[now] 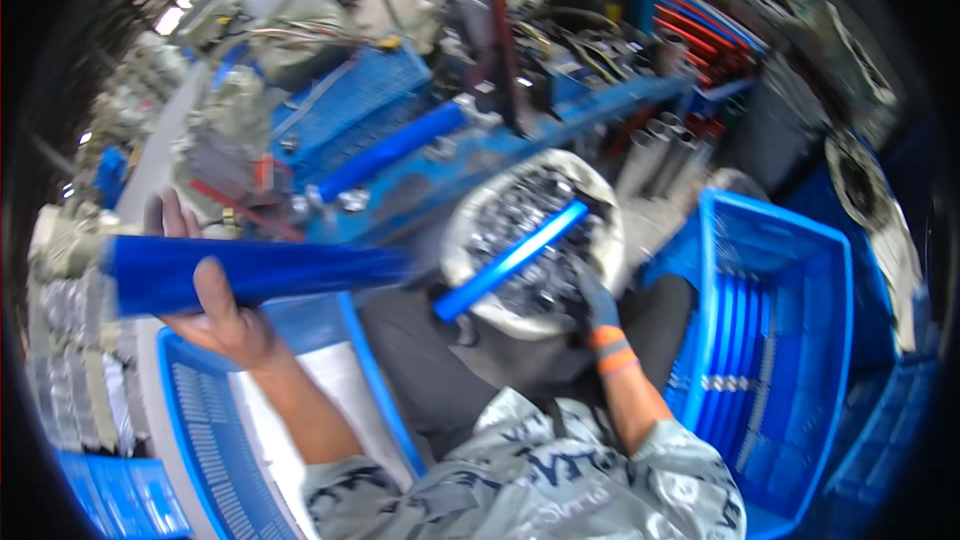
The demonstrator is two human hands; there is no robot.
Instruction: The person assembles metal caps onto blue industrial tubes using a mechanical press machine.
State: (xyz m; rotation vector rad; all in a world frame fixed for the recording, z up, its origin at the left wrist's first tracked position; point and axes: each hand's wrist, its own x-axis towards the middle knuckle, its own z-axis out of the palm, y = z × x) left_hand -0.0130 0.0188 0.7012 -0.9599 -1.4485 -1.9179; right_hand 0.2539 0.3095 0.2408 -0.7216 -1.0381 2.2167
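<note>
My left hand (235, 325) holds a shiny blue tube (250, 272), blurred by motion, that lies level across the palm. The thumb is over its near side and the fingers reach up behind it. My right hand (598, 302), in a grey glove with an orange cuff, is at the right rim of a white sack (462, 245). Its fingers are smeared and partly hidden against the small shiny metal parts (515, 208) that fill the sack. Slanting across those parts, a second blue tube (512, 262) extends past the near rim; the right hand looks apart from it.
Right of my legs stands a blue crate (826, 340) with several blue tubes (735, 340) inside. Another blue crate (200, 420) is under my left arm. Ahead, a blue tube (395, 150) rests on the blue bench (440, 185). Red tubes (700, 40) are stacked at far right.
</note>
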